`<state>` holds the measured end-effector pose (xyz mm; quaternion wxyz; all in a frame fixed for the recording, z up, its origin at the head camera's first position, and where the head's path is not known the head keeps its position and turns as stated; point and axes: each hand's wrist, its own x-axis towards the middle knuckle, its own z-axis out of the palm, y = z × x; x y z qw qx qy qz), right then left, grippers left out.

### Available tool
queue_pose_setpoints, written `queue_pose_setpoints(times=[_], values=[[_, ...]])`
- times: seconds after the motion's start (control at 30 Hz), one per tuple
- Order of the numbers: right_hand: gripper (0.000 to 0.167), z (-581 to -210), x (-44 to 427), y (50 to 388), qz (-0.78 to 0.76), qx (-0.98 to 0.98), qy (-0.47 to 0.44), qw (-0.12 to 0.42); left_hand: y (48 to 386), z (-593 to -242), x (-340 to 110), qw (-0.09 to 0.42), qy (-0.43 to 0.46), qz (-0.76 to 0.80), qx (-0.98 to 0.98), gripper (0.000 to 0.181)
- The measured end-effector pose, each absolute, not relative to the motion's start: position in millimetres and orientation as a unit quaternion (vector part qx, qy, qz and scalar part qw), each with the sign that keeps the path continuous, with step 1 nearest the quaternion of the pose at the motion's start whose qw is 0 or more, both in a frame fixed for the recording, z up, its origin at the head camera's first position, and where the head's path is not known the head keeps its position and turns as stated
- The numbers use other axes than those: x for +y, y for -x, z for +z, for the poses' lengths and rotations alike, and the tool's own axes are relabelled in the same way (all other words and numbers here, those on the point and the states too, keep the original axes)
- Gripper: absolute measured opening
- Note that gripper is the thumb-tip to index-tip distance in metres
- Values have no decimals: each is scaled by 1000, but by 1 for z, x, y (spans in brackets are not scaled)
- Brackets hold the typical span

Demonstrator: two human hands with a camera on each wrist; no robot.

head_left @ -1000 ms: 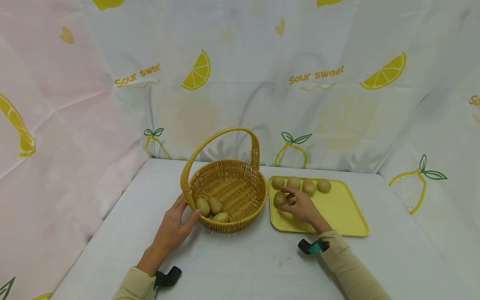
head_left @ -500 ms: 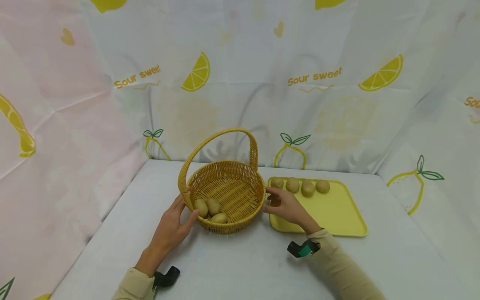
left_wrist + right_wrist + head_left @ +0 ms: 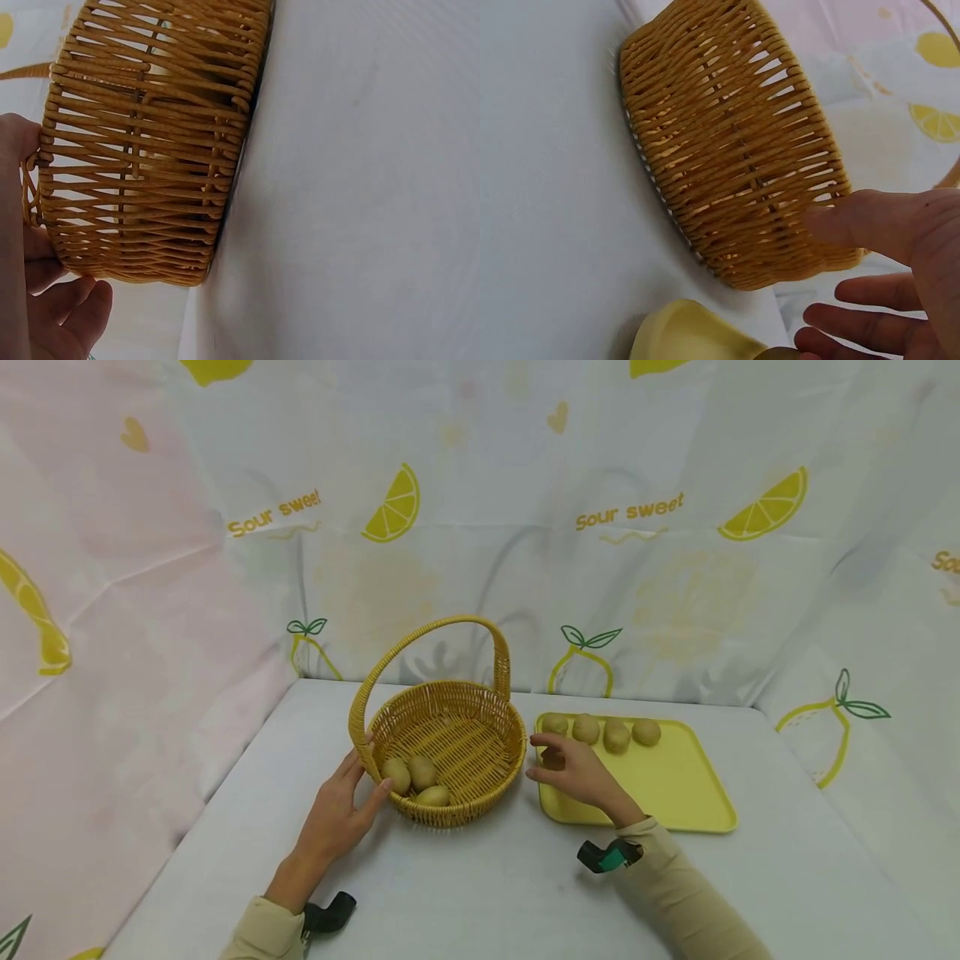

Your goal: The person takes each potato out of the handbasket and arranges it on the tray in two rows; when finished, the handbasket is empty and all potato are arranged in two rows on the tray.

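- While the left hand (image 3: 330,820) grips the wicker basket (image 3: 472,808), three brownish ovals (image 3: 422,772) lie inside.
- The right hand (image 3: 583,775), fingers parted, holds nothing just beside it.

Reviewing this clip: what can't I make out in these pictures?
Head: most of the brownish round piece, covered by the right hand.
Head: where some fingers of the left hand end, hidden by the basket.
Left wrist: the basket's contents, masked by its woven wall.
Right wrist: most of the yellow tray, cut off by the bottom edge.
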<state>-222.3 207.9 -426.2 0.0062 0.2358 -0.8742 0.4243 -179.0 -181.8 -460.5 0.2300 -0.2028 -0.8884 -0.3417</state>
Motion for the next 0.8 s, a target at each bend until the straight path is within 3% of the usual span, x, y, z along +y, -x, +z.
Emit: queue_pose_setpoints(times=[0.17, 0.43, 0.8], values=[[54, -422, 207, 221, 438, -864, -247, 8, 177, -460, -184, 235, 205, -342, -886, 68], [77, -419, 189, 218, 399, -869, -293, 11, 176, -460, -190, 237, 192, -338, -890, 66], [76, -412, 169, 226, 407, -872, -271, 14, 185, -463, -198, 246, 189, -364, -879, 66]])
